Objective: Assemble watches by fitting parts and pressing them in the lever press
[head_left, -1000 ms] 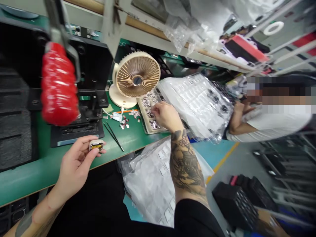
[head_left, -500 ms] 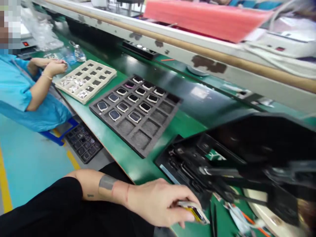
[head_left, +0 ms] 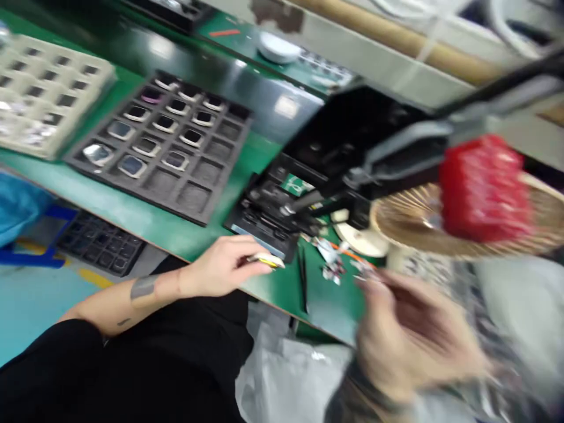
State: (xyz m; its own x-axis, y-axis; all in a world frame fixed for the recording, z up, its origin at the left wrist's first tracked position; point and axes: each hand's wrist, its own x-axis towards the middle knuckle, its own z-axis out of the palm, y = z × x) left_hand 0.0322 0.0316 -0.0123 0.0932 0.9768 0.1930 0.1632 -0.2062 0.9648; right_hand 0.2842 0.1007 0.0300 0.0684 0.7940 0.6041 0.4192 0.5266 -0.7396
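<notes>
Yellow-edged cream part [head_left: 267, 260]: where is it being held?

It is being pinched in the air by the left hand [head_left: 220, 267], above the front edge of a green bench top [head_left: 273, 158] and just beside a black fixture [head_left: 264, 217].

Is that grip being clenched or released?

Clenched. The part is being grasped between the thumb and fingertips, with its yellow edge being left exposed.

And what is being done by the right hand [head_left: 414, 335]?

It is being blurred by motion at the lower right, so whether anything is being grasped cannot be told. It is being kept nearest to small foil scraps [head_left: 332, 264] lying on the bench, with dark tweezers [head_left: 303, 279] lying just beside them.

What is being shown farther out?

A dark foam tray [head_left: 207, 176] is being used on the bench to hold rounded-square parts with dark faces [head_left: 132, 166], and a cream tray [head_left: 53, 97] is being seen beyond it. A red-wrapped handle [head_left: 484, 188] is being seen in front of a tan desk fan [head_left: 396, 223]. Below the bench edge, a clear plastic bag [head_left: 291, 376] is being seen, while a black tray [head_left: 101, 249] is being shown on the floor.
</notes>
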